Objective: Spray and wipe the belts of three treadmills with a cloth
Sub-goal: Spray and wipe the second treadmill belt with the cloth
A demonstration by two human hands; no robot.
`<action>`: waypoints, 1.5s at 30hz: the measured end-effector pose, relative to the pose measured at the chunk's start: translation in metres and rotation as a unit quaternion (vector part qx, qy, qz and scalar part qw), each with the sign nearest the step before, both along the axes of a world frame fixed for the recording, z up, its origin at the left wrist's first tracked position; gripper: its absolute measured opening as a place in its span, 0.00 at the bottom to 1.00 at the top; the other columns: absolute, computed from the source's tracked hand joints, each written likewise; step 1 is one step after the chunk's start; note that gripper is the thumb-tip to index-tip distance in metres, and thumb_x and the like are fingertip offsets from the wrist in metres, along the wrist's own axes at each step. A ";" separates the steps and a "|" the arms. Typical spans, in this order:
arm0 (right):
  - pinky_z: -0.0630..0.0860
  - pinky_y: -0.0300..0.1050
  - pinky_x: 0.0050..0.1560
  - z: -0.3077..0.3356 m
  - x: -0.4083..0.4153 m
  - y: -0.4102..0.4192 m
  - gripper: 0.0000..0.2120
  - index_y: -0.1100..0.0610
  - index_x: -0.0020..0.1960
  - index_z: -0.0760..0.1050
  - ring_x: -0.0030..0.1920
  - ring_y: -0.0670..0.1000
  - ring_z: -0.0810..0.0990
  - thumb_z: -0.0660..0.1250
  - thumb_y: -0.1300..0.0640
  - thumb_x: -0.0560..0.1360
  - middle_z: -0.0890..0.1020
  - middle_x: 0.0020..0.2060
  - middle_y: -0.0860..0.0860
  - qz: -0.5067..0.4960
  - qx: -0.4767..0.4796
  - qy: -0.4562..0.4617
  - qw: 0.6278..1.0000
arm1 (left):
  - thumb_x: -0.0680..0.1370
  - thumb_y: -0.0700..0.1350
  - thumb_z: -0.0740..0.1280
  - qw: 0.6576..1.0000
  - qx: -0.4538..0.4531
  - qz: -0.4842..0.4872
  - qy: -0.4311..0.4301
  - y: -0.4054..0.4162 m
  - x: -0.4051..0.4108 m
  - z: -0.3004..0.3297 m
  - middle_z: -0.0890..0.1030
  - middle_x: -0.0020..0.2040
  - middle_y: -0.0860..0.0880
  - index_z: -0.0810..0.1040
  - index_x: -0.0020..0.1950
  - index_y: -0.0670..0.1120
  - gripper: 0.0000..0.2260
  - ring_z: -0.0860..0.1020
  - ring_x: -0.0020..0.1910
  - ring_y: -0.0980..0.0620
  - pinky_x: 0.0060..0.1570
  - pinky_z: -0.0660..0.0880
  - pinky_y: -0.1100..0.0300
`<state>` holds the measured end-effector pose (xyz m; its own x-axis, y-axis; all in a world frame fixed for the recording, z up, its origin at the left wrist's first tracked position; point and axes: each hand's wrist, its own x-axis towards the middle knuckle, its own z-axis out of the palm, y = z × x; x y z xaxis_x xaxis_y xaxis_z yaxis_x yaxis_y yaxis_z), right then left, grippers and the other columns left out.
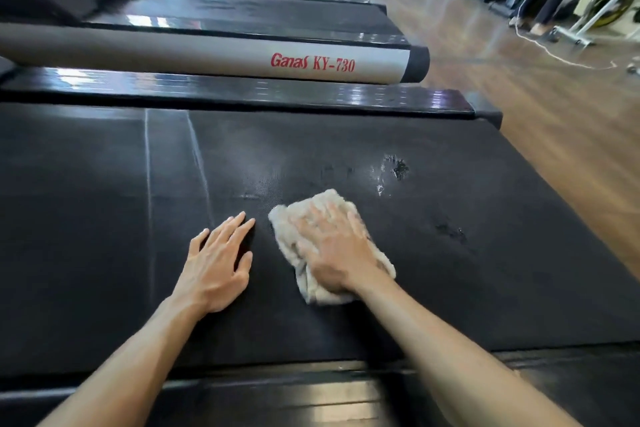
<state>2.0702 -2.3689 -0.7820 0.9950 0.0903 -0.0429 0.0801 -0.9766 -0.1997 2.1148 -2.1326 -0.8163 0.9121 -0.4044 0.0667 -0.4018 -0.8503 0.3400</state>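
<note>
Flat-palm grip: right hand [332, 250] pressing crumpled beige terry cloth [311, 218] onto black textured treadmill belt [450, 288], fingers straight. Left hand [216, 262] flat, bracing, holding nothing. Sweep toward wet spray patch [394, 168] beyond cloth; keep even pressure.

Two hands, the left hand [216, 265] and the right hand [334, 248], one cloth [313, 210], one near belt [104, 218] and two wet patches [394, 168] are being counted here.
</note>
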 end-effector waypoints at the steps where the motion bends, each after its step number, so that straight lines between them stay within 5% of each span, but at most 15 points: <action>1: 0.46 0.62 0.79 -0.004 -0.012 -0.008 0.26 0.38 0.78 0.63 0.82 0.57 0.49 0.49 0.42 0.80 0.60 0.81 0.44 0.024 0.005 0.004 1.000 | 0.77 0.58 0.51 1.000 -0.009 -0.008 -0.004 -0.003 0.012 0.002 0.55 0.82 0.58 0.57 0.82 0.56 0.32 0.50 0.81 0.59 0.79 0.45 0.53; 4: 0.42 0.58 0.80 -0.024 -0.033 -0.059 0.30 0.35 0.81 0.56 0.83 0.50 0.43 0.43 0.39 0.79 0.55 0.82 0.39 0.005 0.022 0.007 1.000 | 0.79 0.60 0.52 1.000 0.000 -0.013 -0.022 -0.008 0.046 0.005 0.52 0.82 0.57 0.55 0.83 0.54 0.32 0.49 0.81 0.58 0.79 0.44 0.53; 9: 0.46 0.59 0.79 -0.013 0.045 -0.068 0.26 0.35 0.80 0.53 0.81 0.53 0.47 0.50 0.45 0.83 0.55 0.81 0.41 -0.122 0.028 0.025 0.992 | 0.83 0.59 0.54 0.999 0.023 0.035 -0.003 -0.017 0.078 -0.003 0.44 0.83 0.55 0.46 0.84 0.51 0.32 0.41 0.81 0.59 0.80 0.39 0.50; 12: 0.54 0.62 0.76 -0.010 0.061 -0.031 0.22 0.36 0.72 0.66 0.79 0.56 0.56 0.51 0.45 0.79 0.65 0.75 0.41 -0.050 0.016 0.006 0.999 | 0.80 0.64 0.46 0.998 0.056 0.035 -0.014 -0.017 0.080 -0.014 0.42 0.83 0.55 0.45 0.84 0.51 0.34 0.40 0.81 0.59 0.80 0.39 0.51; 15: 0.41 0.57 0.81 -0.024 0.025 -0.049 0.32 0.30 0.78 0.57 0.83 0.49 0.43 0.42 0.36 0.75 0.53 0.82 0.37 0.026 0.029 0.040 0.998 | 0.74 0.67 0.37 0.997 0.063 0.035 -0.028 -0.018 0.081 -0.017 0.42 0.83 0.54 0.45 0.84 0.50 0.40 0.40 0.81 0.58 0.80 0.40 0.51; 18: 0.41 0.56 0.81 -0.029 0.030 -0.094 0.35 0.32 0.80 0.53 0.83 0.47 0.42 0.38 0.34 0.74 0.52 0.82 0.37 -0.040 0.012 0.024 0.999 | 0.72 0.67 0.33 0.996 0.074 0.038 -0.029 -0.018 0.082 -0.016 0.41 0.83 0.54 0.44 0.84 0.50 0.42 0.40 0.81 0.58 0.80 0.41 0.51; 21: 0.42 0.61 0.80 -0.028 0.083 -0.085 0.30 0.36 0.81 0.53 0.83 0.51 0.45 0.43 0.38 0.79 0.54 0.83 0.42 -0.104 0.006 0.030 0.994 | 0.74 0.66 0.36 0.995 0.080 0.041 -0.032 -0.019 0.081 -0.016 0.42 0.83 0.54 0.44 0.84 0.50 0.40 0.41 0.81 0.57 0.80 0.42 0.51; 24: 0.43 0.64 0.79 -0.029 0.108 -0.047 0.28 0.36 0.80 0.55 0.83 0.55 0.47 0.46 0.40 0.80 0.55 0.83 0.43 -0.061 0.011 0.020 0.998 | 0.79 0.64 0.42 0.996 0.079 0.042 -0.030 -0.020 0.081 -0.015 0.43 0.83 0.54 0.47 0.84 0.50 0.35 0.43 0.81 0.57 0.80 0.43 0.50; 30: 0.38 0.53 0.81 -0.021 0.033 -0.081 0.33 0.36 0.80 0.60 0.83 0.47 0.45 0.42 0.36 0.75 0.55 0.82 0.39 0.013 0.037 0.010 0.999 | 0.73 0.67 0.36 0.997 0.064 0.039 -0.037 -0.019 0.080 -0.015 0.45 0.83 0.54 0.48 0.84 0.49 0.41 0.44 0.81 0.57 0.79 0.43 0.51; 35: 0.49 0.58 0.79 -0.011 0.096 -0.080 0.24 0.39 0.77 0.61 0.80 0.53 0.54 0.48 0.46 0.82 0.63 0.78 0.41 -0.087 -0.004 0.004 0.996 | 0.72 0.66 0.34 0.996 0.075 0.044 -0.035 -0.021 0.079 -0.013 0.44 0.83 0.54 0.46 0.84 0.50 0.42 0.42 0.81 0.58 0.79 0.42 0.51; 39: 0.53 0.62 0.76 -0.022 0.122 -0.034 0.25 0.38 0.74 0.65 0.78 0.56 0.60 0.50 0.44 0.78 0.67 0.75 0.42 -0.020 -0.026 -0.006 0.999 | 0.73 0.67 0.37 0.996 0.064 0.043 -0.039 -0.020 0.082 -0.014 0.48 0.83 0.54 0.51 0.84 0.50 0.41 0.45 0.82 0.57 0.79 0.44 0.51; 45: 0.36 0.53 0.80 -0.024 0.060 -0.079 0.36 0.37 0.80 0.59 0.83 0.47 0.44 0.41 0.35 0.73 0.55 0.82 0.39 0.016 0.020 0.015 1.000 | 0.73 0.67 0.37 0.996 0.068 0.041 -0.037 -0.019 0.080 -0.014 0.48 0.84 0.54 0.50 0.84 0.50 0.41 0.45 0.82 0.57 0.79 0.44 0.51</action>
<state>2.1298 -2.4479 -0.8056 0.9898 0.1251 -0.0683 0.1053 -0.9650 -0.2403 2.1945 -2.1512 -0.8303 0.9373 -0.3381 0.0842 -0.3482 -0.9174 0.1925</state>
